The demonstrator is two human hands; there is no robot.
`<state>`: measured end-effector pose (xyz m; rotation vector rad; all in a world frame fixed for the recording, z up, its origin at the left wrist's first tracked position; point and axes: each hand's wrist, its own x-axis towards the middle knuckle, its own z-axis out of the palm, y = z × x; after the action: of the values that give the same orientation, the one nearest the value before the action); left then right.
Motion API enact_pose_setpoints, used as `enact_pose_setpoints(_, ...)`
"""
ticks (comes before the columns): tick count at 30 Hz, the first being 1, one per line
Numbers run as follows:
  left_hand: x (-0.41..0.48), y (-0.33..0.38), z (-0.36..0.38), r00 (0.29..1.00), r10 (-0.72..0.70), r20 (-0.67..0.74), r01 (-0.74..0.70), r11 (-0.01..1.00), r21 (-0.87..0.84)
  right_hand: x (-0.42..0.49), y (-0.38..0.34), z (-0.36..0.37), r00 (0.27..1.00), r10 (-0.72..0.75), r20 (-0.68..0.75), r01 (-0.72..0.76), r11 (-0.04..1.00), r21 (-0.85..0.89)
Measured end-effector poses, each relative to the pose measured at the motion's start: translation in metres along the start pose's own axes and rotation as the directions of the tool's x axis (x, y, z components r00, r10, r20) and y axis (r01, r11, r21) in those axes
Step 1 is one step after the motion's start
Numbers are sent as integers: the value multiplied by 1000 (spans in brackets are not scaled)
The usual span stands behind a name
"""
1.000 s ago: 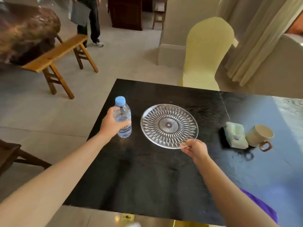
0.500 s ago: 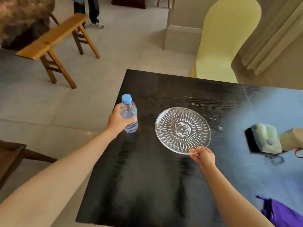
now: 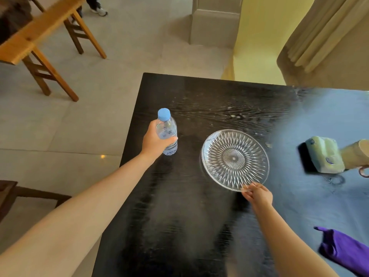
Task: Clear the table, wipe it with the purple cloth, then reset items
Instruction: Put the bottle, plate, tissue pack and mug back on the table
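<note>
Plate of cut glass sits mid-bench, with my right hand pinching its near rim between thumb and fingers. I judge it stiff, brittle and slick, so a rim grip should be backed by fingers slid underneath before lifting. My left hand is wrapped around the water bottle near the bench edge; it looks light, and its thin plastic likely gives under squeeze. Purple cloth lies at the near right.

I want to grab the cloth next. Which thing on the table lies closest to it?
The right hand on the glass plate is nearest the purple cloth; the bottle, sponge and cup sit farther off.
</note>
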<state>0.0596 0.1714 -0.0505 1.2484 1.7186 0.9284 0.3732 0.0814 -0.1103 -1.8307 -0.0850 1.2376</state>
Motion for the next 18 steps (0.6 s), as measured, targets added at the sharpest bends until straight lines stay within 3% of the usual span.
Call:
enact_pose_setpoints(11,12,2,26,1000,21,16,-22,999,31,21,-9,-10,997,-4,-83,-7,990,-139)
enact_pose_setpoints(18,4,1,29,996,-87,14,87,995,45,21,-14,-19,997,-3,-72,-13,973,-229)
